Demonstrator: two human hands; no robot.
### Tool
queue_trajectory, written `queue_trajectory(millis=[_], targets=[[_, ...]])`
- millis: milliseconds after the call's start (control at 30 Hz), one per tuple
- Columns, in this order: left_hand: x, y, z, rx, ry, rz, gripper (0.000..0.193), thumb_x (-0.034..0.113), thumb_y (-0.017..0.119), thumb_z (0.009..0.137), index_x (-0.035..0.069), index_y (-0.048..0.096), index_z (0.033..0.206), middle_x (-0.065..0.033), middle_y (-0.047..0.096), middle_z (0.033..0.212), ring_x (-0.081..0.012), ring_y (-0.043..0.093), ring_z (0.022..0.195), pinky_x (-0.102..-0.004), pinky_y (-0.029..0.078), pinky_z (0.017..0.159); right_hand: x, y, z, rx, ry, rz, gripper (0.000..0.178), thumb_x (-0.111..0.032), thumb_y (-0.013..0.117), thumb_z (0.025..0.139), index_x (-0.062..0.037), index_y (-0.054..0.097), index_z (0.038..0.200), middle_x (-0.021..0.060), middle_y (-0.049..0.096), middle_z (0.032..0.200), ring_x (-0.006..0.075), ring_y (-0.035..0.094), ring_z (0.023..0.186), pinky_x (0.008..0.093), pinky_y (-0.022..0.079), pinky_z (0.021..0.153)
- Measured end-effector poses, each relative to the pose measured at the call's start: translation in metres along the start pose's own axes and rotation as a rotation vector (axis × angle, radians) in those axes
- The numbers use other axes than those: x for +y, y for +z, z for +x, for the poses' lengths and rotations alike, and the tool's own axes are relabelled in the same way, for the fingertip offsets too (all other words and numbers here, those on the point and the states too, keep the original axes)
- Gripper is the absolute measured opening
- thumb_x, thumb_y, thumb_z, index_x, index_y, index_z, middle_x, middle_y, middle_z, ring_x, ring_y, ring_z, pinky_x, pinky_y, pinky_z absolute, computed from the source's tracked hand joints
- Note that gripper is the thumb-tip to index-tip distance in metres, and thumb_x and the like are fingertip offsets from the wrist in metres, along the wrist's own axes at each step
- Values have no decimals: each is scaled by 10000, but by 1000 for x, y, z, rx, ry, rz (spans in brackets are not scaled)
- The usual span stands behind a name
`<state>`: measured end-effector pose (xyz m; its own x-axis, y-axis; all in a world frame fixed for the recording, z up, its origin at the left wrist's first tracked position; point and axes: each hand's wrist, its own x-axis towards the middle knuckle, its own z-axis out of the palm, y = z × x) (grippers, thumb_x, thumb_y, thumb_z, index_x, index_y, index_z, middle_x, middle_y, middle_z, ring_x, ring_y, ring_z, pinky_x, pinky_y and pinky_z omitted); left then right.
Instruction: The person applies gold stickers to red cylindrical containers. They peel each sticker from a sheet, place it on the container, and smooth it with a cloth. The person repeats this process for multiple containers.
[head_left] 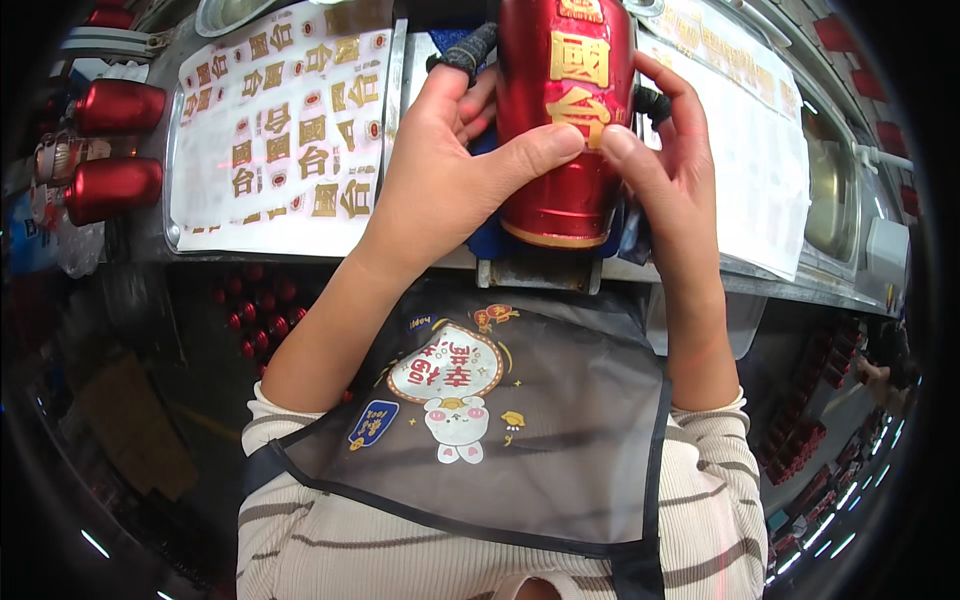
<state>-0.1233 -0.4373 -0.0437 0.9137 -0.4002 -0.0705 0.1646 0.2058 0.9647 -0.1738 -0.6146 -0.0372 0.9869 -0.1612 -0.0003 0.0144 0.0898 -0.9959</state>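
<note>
A glossy red metallic bottle [560,205] with large gold characters [578,60] down its front lies in front of me, its narrow gold rim toward my body. From the left side my left hand [435,170] grips it, thumb pressed on the gold lettering. My right hand [682,185] holds the opposite side, and its thumb tip meets the same lower character. Dark fabric covers a finger on each hand. Beneath the bottle is a blue cloth-like pad [487,240] on a metal support [538,275]. The bottle's far end is cut off by the frame.
Left of my hands, a metal tray [172,215] carries white sheets of gold decals [275,130]. More pale decal sheets [755,190] lie on the right, beside a metal basin [835,200]. Red bottles [118,190] stand at the far left; several small red pieces [262,310] are below the bench.
</note>
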Motion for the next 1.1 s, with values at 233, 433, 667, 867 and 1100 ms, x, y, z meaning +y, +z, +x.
queue_trajectory(millis=[233, 433, 667, 867, 1100], targets=[[-1, 1, -1, 10, 21, 67, 658, 217, 847, 800, -26, 429, 1246, -165, 614, 1245, -203, 618, 1127, -343, 488, 993, 1, -1, 0, 47, 27, -68, 744, -161, 789, 817, -2, 393, 1426, 175, 524, 1254, 160, 692, 866, 227, 571, 684], [10, 15, -4, 32, -61, 70, 778, 167, 849, 786, -8, 397, 1394, -156, 612, 1266, -206, 619, 1138, -355, 514, 978, 9, -56, 18, 304, 286, 367, 339, -155, 610, 899, 25, 618, 1186, 86, 653, 947, 111, 616, 718, 237, 495, 624], [-4, 0, -9, 45, 26, -26, 586, 211, 821, 831, -30, 434, 1200, -190, 585, 1315, -216, 584, 1197, -341, 481, 1006, -37, 1, -5, -11, -483, -518, 329, 31, 738, 801, 27, 611, 1103, 82, 639, 920, 147, 643, 831, 267, 522, 762], [-1, -4, -4, -38, -39, -18, 558, 204, 803, 857, -39, 435, 1199, -213, 541, 1379, -227, 532, 1264, -380, 389, 1111, -47, -17, 104, 63, -751, -695, 281, -86, 784, 841, -11, 667, 1085, 34, 696, 923, 104, 641, 834, 232, 511, 762], [-8, -6, -3, -44, -55, -57, 444, 185, 809, 849, 31, 419, 996, -247, 522, 1392, -206, 529, 1268, -351, 450, 1051, -51, -19, 82, 109, -788, -788, 218, -22, 752, 850, -28, 679, 1056, 36, 696, 923, 90, 646, 865, 233, 514, 791]])
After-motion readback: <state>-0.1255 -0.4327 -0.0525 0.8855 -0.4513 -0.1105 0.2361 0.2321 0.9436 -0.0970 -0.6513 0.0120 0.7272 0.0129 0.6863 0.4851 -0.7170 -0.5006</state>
